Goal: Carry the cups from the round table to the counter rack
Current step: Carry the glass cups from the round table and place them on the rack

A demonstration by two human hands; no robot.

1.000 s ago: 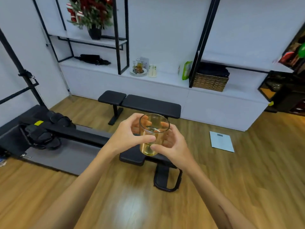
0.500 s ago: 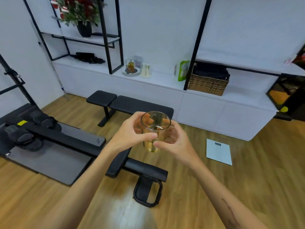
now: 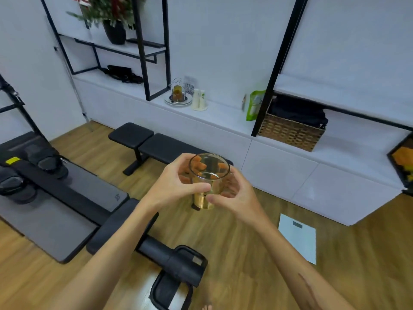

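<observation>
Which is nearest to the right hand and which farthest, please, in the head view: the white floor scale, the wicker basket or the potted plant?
From the right hand, nearest first:
1. White floor scale, on the floor to its right.
2. Wicker basket, on the counter, ahead and right.
3. Potted plant, on the upper shelf, far left.

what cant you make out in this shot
Head view only:
- glass cup: lower wall covered by left hand and right hand.
- counter rack: too small to count cups.
- round table: out of frame.
- plant: top cut by edge.
</observation>
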